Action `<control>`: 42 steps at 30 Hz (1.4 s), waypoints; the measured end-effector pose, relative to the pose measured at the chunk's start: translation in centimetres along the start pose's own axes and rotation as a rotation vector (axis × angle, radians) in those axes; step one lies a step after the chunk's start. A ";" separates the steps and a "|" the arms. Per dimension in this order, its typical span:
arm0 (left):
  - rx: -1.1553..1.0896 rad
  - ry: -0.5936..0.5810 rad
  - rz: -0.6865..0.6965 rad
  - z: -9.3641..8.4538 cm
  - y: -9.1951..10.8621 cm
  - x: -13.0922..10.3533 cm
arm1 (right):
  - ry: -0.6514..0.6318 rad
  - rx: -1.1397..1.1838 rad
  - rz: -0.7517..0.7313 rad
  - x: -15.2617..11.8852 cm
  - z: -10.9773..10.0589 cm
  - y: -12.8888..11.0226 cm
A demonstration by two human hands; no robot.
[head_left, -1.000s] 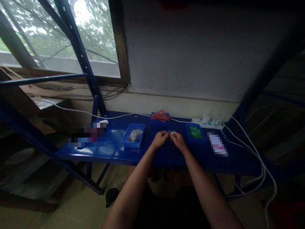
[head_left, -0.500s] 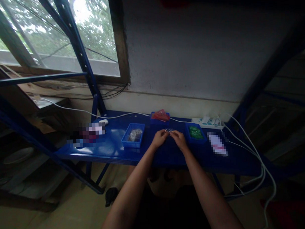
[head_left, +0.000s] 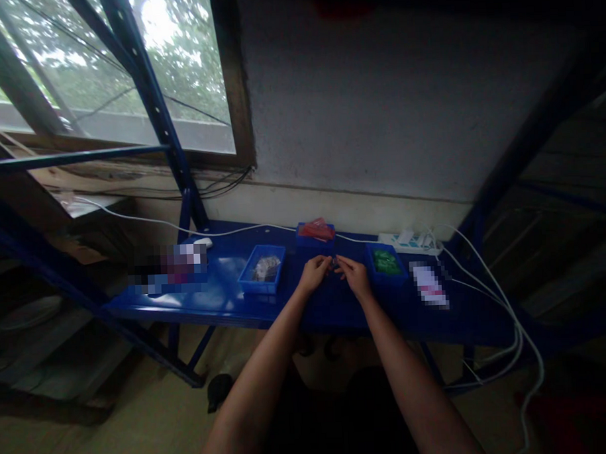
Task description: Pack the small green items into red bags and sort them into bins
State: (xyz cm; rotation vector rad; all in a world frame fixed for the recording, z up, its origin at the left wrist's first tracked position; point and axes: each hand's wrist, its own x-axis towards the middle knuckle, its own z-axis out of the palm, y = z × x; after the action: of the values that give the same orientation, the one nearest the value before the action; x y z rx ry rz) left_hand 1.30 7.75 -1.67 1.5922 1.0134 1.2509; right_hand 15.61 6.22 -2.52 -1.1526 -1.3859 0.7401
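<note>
My left hand (head_left: 316, 273) and my right hand (head_left: 353, 275) meet over the middle of the blue shelf (head_left: 310, 313), fingertips almost touching. Each is closed in a pinch. Between them is a tiny pale, shiny piece (head_left: 334, 260), too small to name. Left of my hands stands a blue bin (head_left: 245, 282) with clear, silvery packets (head_left: 266, 269) inside. Just beyond my fingers, another blue bin (head_left: 316, 241) holds red plastic bags (head_left: 317, 229). Close to my right hand, a third blue bin (head_left: 391, 277) contains green packets (head_left: 386, 262).
A white power strip (head_left: 407, 242) with plugs lies at the back right, its white cables (head_left: 504, 303) hanging over the right side. Blurred-out items lie at both ends of the shelf. Blue metal uprights (head_left: 163, 119) frame the space before a wall and window.
The shiny piece between my hands shows less than before, and my right fingers have spread slightly. The whole view has shifted a little; the bins stay in place.
</note>
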 end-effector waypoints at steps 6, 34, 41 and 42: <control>-0.038 0.003 0.003 0.0 -0.4 0.4 | -0.029 0.089 -0.013 0.1 0.0 -0.1; 0.698 0.145 -0.001 0.4 1.7 -1.9 | 0.098 -0.173 -0.106 0.6 -0.7 -1.2; 0.651 0.112 -0.003 0.9 1.1 -1.9 | -0.232 -0.227 -0.300 3.6 2.5 -7.6; 0.550 0.135 0.000 0.9 0.9 -1.8 | -0.328 -0.261 -0.333 3.8 3.7 -8.5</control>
State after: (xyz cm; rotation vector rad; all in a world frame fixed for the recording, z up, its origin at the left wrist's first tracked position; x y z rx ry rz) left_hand 1.94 5.61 -1.46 1.9292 1.5394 1.1484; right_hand 10.56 7.69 5.96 -0.9878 -1.9409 0.5331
